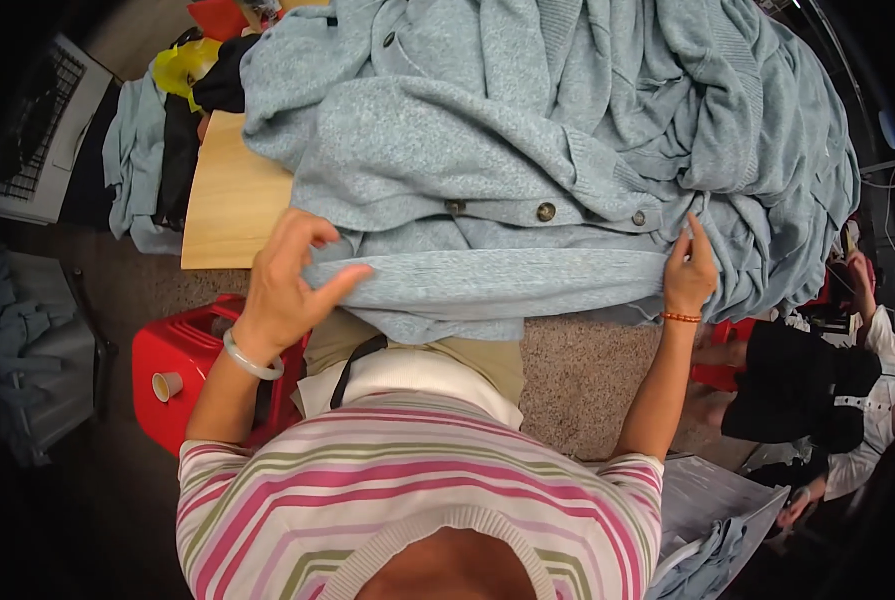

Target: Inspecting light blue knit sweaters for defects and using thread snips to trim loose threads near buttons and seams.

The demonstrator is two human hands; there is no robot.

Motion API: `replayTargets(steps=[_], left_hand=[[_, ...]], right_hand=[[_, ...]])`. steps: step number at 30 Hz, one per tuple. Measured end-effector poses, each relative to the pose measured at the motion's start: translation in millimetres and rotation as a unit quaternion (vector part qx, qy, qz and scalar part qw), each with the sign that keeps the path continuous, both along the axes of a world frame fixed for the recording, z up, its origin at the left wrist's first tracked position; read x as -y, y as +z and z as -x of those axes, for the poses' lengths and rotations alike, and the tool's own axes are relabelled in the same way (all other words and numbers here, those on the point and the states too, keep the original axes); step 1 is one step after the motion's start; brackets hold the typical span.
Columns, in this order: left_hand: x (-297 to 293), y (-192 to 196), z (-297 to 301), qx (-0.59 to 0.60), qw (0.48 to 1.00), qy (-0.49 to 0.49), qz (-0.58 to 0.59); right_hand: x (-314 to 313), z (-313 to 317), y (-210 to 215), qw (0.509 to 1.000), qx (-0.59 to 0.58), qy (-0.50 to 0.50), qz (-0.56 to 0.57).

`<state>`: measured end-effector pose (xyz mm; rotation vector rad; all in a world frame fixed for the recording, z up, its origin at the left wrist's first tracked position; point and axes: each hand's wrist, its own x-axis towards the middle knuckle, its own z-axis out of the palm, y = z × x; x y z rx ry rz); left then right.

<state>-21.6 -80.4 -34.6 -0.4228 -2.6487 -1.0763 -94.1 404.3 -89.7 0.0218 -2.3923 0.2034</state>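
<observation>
A light blue-grey knitted cardigan (427, 165) with dark round buttons lies in front of me, its long ribbed band (507, 277) stretched sideways along the near edge. My left hand (289, 285) is at the band's left end, thumb and fingers apart, with the fingertips close to the cloth. At the band's right end, my right hand (691, 272) has hold of the knit edge, its index finger stretched out. Part of that grip is hidden by the hand and the folds.
More blue-grey knitwear (767, 130) is heaped across the table (229, 195). A red plastic stool (172, 350) with a paper cup (167, 386) on its side stands at left. Another person (817, 385) is at far right. A grey bin (712, 510) holding garments sits at lower right.
</observation>
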Motion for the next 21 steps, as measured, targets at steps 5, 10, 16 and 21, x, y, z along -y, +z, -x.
replayTargets(steps=[5, 10, 16, 21], left_hand=[[-13.3, -30.5, 6.1, 0.088, 0.989, -0.114, -0.019], [-6.4, -44.1, 13.8, 0.13, 0.988, -0.075, -0.035], [-4.2, -41.9, 12.5, 0.176, 0.981, -0.049, -0.065], [-13.8, -45.8, 17.2, 0.144, 0.986, -0.065, -0.052]], right_hand=[[-11.2, -3.9, -16.3, 0.998, 0.025, -0.01, -0.048], [12.9, 11.8, -16.4, 0.997, -0.065, 0.025, -0.027], [26.0, 31.6, -32.4, 0.997, -0.028, -0.004, -0.077], [36.7, 28.4, -16.0, 0.995, -0.064, 0.013, -0.077]])
